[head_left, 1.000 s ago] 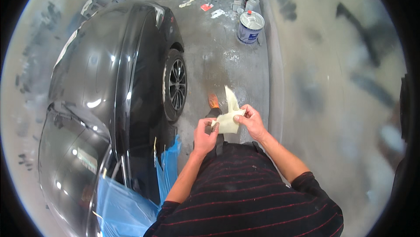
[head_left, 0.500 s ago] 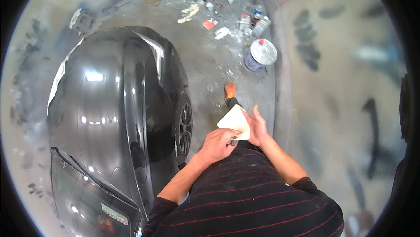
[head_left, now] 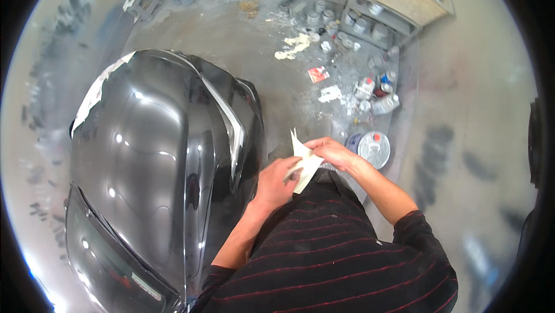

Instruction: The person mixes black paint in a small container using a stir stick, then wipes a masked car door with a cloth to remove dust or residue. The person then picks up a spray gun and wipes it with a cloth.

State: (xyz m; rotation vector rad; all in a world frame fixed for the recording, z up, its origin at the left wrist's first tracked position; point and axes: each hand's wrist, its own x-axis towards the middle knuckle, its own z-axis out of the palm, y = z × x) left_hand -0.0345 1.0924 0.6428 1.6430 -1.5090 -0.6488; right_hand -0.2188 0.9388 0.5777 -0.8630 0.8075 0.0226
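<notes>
In front of my waist I hold a pale yellow sheet (head_left: 306,168), bent and folded, with a pointed corner sticking up. Whether it is paper or cloth I cannot tell. My right hand (head_left: 335,153) pinches its upper right edge between thumb and fingers. On its lower left side are the curled, slightly blurred fingers of my left hand (head_left: 276,181), closed on the sheet. The glossy black car (head_left: 144,157) stands close to my left, its hood and headlight towards the far side.
By the right wall stands a large round can (head_left: 373,150) with a red cap. Bottles and smaller cans (head_left: 378,93) cluster beyond it. A grey shelf (head_left: 381,18) holds several cans at the far right. Dried splashes and a red and white packet (head_left: 318,74) lie on the floor.
My right hand has gone from open with its palm exposed to pinching the sheet. The sheet is now more folded and upright. My view has shifted, showing more of the far shelf.
</notes>
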